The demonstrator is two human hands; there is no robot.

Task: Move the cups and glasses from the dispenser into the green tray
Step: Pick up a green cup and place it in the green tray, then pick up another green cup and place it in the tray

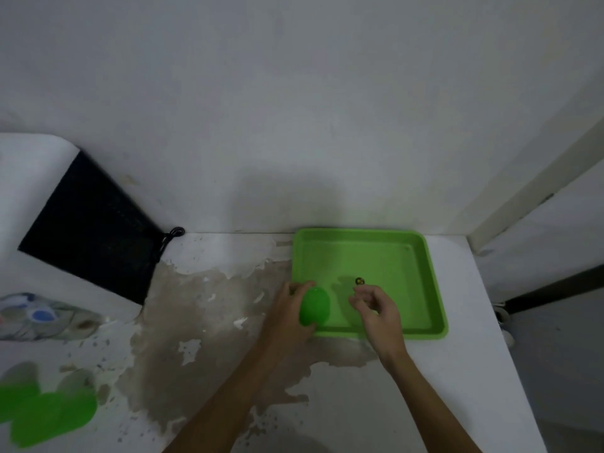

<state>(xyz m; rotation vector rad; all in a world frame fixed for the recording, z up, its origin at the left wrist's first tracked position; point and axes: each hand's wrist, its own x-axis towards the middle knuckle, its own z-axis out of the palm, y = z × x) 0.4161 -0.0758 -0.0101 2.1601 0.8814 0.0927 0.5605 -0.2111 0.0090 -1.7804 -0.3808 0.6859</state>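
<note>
White wall fills the upper frame. The tabletop (228, 322), white with a big brown worn patch, takes the lower half. A black panel (91, 230) slants at left centre. Blurred green shapes (45, 413), possibly more cups, sit at lower left; too smeared to tell.

The tray (431, 289) lies right of centre against the wall, looking empty apart from a small dark spot (359, 281) on its floor.

The left hand (287, 315) has its grip clamped on a green cup (314, 305), at the tray's lower-left corner, over the rim. Whether it touches the tray cannot be told. The right hand (376, 308) hangs over the tray's near part, fingers loosely curled and apart, holding nothing visible.

The cup's long axis seems to tilt up-frame and slightly right, rounded end toward the camera; which end is the mouth is unclear.

Likely step: setting the cup down. Best to clear the rim, bring the cup vertical, land it flat in a corner, leaving room for others.
</note>
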